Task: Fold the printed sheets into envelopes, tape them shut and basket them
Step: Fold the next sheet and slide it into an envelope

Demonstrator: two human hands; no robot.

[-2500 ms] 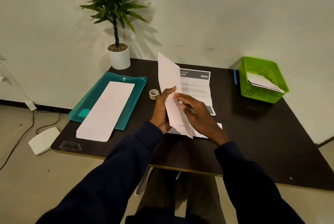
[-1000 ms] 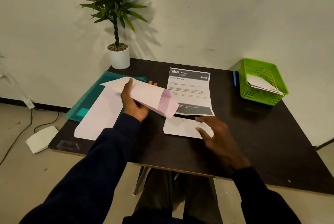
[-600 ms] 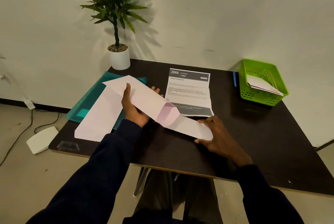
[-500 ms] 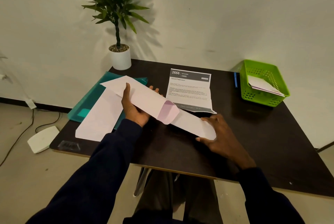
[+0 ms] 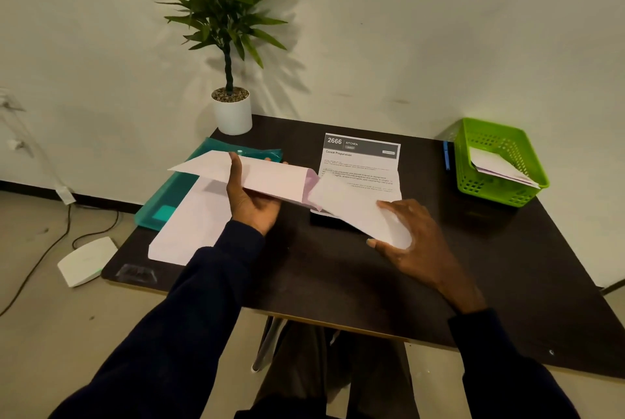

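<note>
My left hand (image 5: 252, 203) holds a long white envelope (image 5: 274, 180) above the table, its open mouth turned to the right. My right hand (image 5: 411, 246) grips a folded white sheet (image 5: 355, 209), whose far end meets the envelope's mouth. A printed sheet headed "2666 Kitchen" (image 5: 363, 156) lies flat on the dark table (image 5: 338, 269) behind them. The green basket (image 5: 473, 181) at the far right holds a finished envelope (image 5: 497, 166).
A teal plastic folder (image 5: 169, 198) with a stack of white envelopes (image 5: 192, 229) on it lies at the left. A potted plant (image 5: 231, 114) stands at the back left corner. A blue pen (image 5: 446, 156) lies beside the basket. A white device (image 5: 86, 261) and cables are on the floor.
My left hand swung the envelope down to lie level. My right hand picked the folded sheet off the table and brought its end to the envelope's mouth. The tape roll is hidden now.
</note>
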